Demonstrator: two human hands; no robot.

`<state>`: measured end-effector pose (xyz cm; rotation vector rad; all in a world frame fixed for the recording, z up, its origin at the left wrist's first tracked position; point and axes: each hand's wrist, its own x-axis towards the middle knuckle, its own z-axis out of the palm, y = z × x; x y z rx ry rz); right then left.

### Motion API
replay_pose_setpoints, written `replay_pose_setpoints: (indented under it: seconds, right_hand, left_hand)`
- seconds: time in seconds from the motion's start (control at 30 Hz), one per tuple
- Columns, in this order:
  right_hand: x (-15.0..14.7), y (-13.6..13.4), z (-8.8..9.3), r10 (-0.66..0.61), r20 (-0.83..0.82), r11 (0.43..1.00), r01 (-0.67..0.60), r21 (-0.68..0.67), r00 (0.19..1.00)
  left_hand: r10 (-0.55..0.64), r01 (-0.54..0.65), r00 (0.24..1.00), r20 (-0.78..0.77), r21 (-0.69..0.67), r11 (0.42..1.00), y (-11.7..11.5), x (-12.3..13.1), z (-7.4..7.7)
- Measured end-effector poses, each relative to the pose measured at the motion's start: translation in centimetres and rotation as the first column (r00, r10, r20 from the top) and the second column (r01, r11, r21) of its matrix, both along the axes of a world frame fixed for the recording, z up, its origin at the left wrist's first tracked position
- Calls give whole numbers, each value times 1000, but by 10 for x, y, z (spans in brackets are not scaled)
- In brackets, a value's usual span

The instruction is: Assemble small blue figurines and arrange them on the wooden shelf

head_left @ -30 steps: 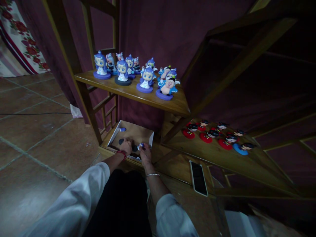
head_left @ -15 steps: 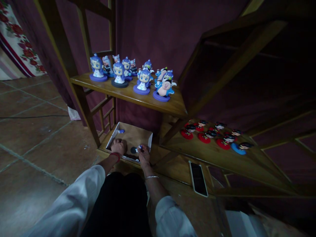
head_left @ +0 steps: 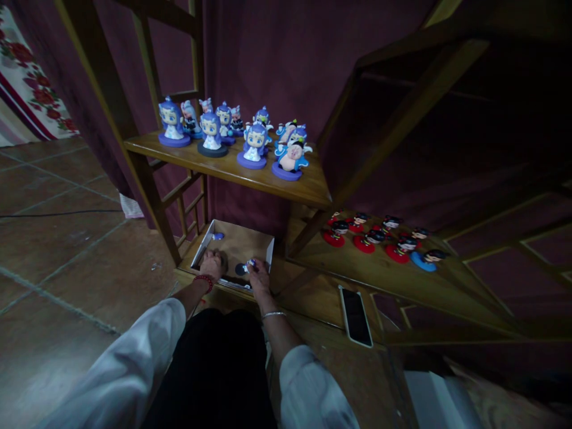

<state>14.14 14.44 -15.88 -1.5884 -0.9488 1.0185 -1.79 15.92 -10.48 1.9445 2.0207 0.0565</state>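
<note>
Both my hands reach into an open cardboard box (head_left: 267, 253) on the lowest wooden board. My left hand (head_left: 212, 264), with a red bead bracelet at the wrist, is closed over something dark near the box's left side; I cannot make out what. My right hand (head_left: 258, 276) pinches a small blue-and-white figurine piece (head_left: 251, 262) at the box's front right. A dark round base (head_left: 241, 269) lies between the hands. Another small blue piece (head_left: 217, 236) rests at the box's far left.
Several blue-haired figurines (head_left: 254, 145) stand on the upper shelf (head_left: 223, 167). Red-based figurines (head_left: 364, 239) and one blue-based figurine (head_left: 424, 260) sit on the slanted lower shelf to the right. A phone (head_left: 355, 308) lies on the board near my right arm. Tiled floor (head_left: 67, 250) spreads left.
My left hand has slid left inside the box, uncovering the dark round base. My right hand keeps its pinch on the small blue-and-white piece. The view has shifted slightly.
</note>
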Motion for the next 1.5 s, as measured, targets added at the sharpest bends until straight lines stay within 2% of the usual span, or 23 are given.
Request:
replay_pose_setpoints:
  seconds: [0.3, 0.53, 0.7, 1.03, 1.27, 1.5]
  right_hand:
    - [0, -1, 9, -47, -72, 998, 43, -45, 996]
    - [-5, -6, 16, -79, -186, 996, 69, -59, 979]
    - [-6, -4, 21, -89, -234, 995, 78, -55, 968]
    - [-15, -6, 27, -46, -301, 999, 37, -36, 952]
    - [-17, -9, 33, -1, -327, 1000, 0, -2, 945]
    - [-16, -15, 43, -32, -362, 999, 39, 11, 931]
  left_hand:
    - [-36, 33, 998, 58, 45, 998, 4, -6, -6]
    - [-46, 38, 989, 139, 61, 997, 3, -1, -10]
    - [-83, 74, 972, 221, 49, 996, 0, 4, -7]
    - [-32, 35, 934, 355, -4, 999, -10, 5, 1]
    - [-48, 64, 854, 518, -13, 998, -20, 9, 18]
    - [-38, 57, 714, 699, -4, 998, -31, 14, 27]
